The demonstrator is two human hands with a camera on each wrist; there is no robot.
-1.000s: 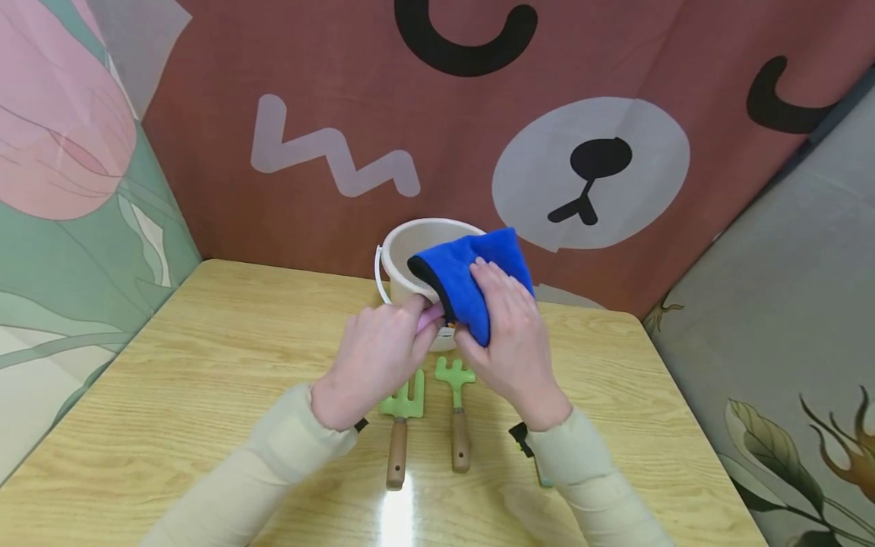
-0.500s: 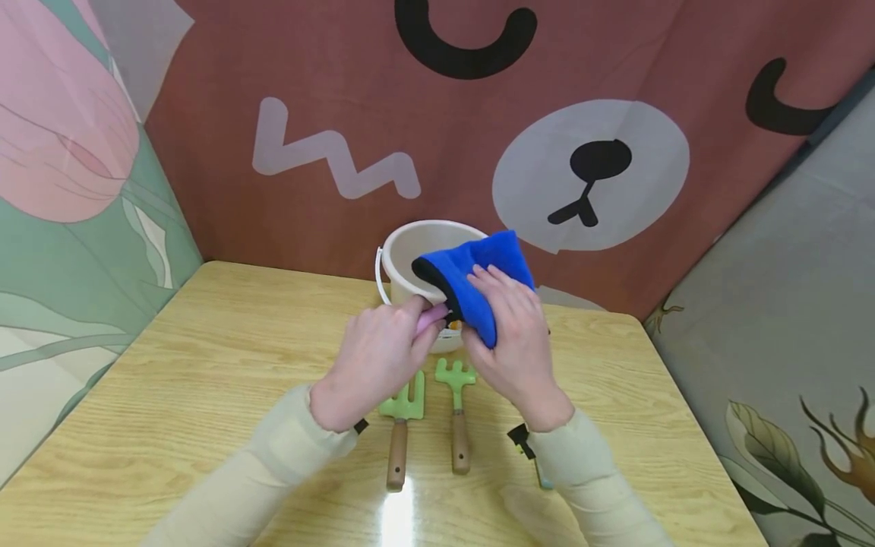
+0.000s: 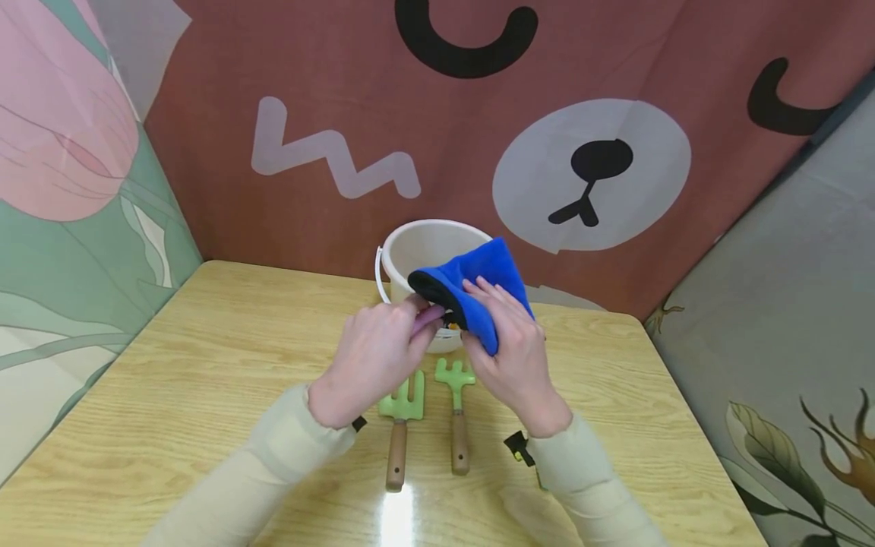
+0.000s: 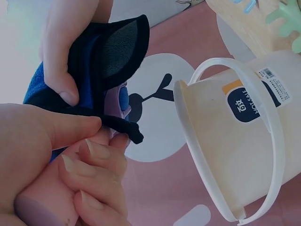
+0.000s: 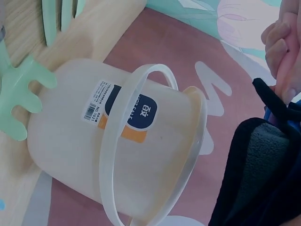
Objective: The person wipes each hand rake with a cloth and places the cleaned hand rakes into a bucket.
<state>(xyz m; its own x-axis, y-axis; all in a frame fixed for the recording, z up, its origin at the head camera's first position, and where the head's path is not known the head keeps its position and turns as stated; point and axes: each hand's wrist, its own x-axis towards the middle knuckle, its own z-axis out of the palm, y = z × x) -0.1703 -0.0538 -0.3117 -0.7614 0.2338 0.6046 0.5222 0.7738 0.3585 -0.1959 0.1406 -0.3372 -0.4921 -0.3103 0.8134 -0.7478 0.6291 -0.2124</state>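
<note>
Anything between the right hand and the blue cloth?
Nothing visible: the right hand grips the blue cloth directly. The left hand holds the pink handle at the cloth's black-edged side. In the head view, the white bucket stands behind the cloth, not between.

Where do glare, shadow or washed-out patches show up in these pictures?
Head view: a white glare streak on the table below one wooden handle, a soft shadow beside the right sleeve; left wrist view: top left corner bleached nearly white; right wrist view: cloth looks dark, bucket fairly sharp.
</note>
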